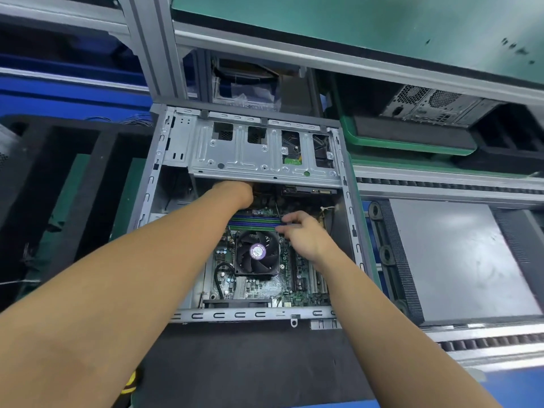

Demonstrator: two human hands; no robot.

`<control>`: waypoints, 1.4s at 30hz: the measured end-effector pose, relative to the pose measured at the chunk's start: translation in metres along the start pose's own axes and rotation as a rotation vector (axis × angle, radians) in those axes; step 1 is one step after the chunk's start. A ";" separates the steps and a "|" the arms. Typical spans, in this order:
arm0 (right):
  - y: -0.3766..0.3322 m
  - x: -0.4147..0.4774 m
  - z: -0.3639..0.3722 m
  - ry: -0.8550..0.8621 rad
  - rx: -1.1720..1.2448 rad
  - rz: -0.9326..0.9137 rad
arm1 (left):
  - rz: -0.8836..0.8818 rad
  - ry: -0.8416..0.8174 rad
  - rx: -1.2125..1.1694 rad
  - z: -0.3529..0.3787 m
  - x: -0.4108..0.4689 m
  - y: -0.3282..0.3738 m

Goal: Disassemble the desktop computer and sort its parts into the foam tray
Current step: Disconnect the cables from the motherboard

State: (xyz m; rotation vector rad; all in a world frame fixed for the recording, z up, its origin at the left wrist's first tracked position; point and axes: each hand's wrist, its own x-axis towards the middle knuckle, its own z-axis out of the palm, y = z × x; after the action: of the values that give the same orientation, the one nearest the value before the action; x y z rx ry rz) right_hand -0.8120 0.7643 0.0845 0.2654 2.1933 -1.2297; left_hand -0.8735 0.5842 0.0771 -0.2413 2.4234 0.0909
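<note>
On a black mat (250, 363) at the bench's middle, the case (253, 315) is laid on its side with its panel off, so that the board (259, 287) is exposed. A round black fan (257, 252) with a purple label is seated on the board, and a row of blue and green memory slots (253, 222) is seen just beyond it. The far part of the case is spanned by a grey metal cage (259, 154).

The left hand (235, 192) is reached in beneath the near edge of the cage. Its fingers are hidden there, so it cannot be told whether anything is gripped.

The right hand (306, 237) is held over the board beside the fan. Its fingers (287, 229) are loosely stretched, with their tips laid at the right end of the slots, and nothing is seen held in them.

The foam tray (97, 172), black with deep compartments, is set just left of the case. A grey side panel (456, 254) is laid flat to the right. Another computer (435, 107) is kept on a shelf at the upper right, above a green bin (397, 142).
</note>
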 end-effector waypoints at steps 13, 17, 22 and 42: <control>-0.004 -0.014 -0.005 0.415 -0.144 -0.233 | 0.067 -0.207 -0.180 -0.005 -0.005 -0.010; -0.003 -0.018 -0.008 0.397 -0.291 -0.189 | 0.099 -0.130 -0.293 -0.002 -0.002 -0.021; 0.001 -0.015 -0.010 0.247 -0.374 -0.143 | 0.116 -0.063 -0.397 0.000 -0.006 -0.038; 0.002 -0.010 0.003 -0.092 -0.419 -0.214 | 0.214 -0.053 0.013 -0.002 -0.041 -0.058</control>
State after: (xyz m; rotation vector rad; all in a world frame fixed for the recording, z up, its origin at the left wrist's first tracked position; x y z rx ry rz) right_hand -0.8020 0.7642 0.0872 -0.1958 2.3766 -0.8364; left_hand -0.8324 0.5331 0.1053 0.0275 2.3886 0.1748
